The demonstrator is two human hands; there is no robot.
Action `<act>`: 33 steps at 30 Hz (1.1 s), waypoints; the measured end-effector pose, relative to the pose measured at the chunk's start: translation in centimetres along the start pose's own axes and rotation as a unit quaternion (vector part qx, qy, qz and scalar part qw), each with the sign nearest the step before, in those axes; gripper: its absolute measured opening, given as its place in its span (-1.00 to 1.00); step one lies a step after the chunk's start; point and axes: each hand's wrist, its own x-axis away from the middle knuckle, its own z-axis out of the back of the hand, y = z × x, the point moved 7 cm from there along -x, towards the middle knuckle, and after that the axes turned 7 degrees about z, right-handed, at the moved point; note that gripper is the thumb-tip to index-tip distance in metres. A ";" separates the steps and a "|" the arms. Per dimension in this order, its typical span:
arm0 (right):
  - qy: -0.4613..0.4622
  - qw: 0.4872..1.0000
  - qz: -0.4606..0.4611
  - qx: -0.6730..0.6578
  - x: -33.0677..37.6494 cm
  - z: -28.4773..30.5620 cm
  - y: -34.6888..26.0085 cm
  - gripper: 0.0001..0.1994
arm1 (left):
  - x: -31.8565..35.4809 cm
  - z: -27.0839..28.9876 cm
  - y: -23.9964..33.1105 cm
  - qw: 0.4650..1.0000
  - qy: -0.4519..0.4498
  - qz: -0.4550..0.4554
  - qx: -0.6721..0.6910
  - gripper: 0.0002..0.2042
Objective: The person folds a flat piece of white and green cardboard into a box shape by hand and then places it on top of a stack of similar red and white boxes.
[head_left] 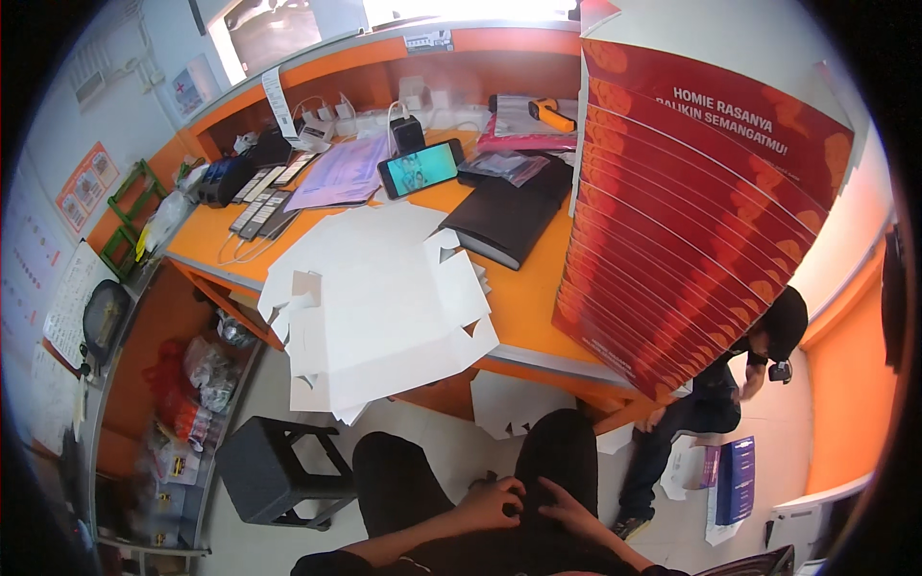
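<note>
Seemingly idling: my left hand (490, 505) and right hand (569, 509) are resting short of the flat white cardboard blanks (376, 288) | grip: fingers bending, contents unclear | handling them calls for reaching forward

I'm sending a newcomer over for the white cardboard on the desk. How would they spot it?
Start at the big orange desk. At its near edge, left of the tall red printed stack, lies broad, flat white cardboard overhanging the desk. Its plain face and notched flaps set it apart from that stack.
</note>
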 end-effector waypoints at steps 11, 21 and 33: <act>0.006 0.995 -0.028 0.095 0.9 -0.6 0.4 -0.29 | 0.5 -2.6 -2.3 0.980 -0.043 -0.022 0.192 -0.85; -0.008 0.997 -0.050 0.061 2.3 -2.0 -1.4 -0.28 | 0.2 -3.1 -1.3 0.955 -0.034 -0.041 0.291 -0.79; 0.038 0.904 0.256 -0.339 3.2 0.4 -13.2 -0.59 | 0.2 -4.9 -4.4 0.940 -0.059 0.018 0.335 -0.91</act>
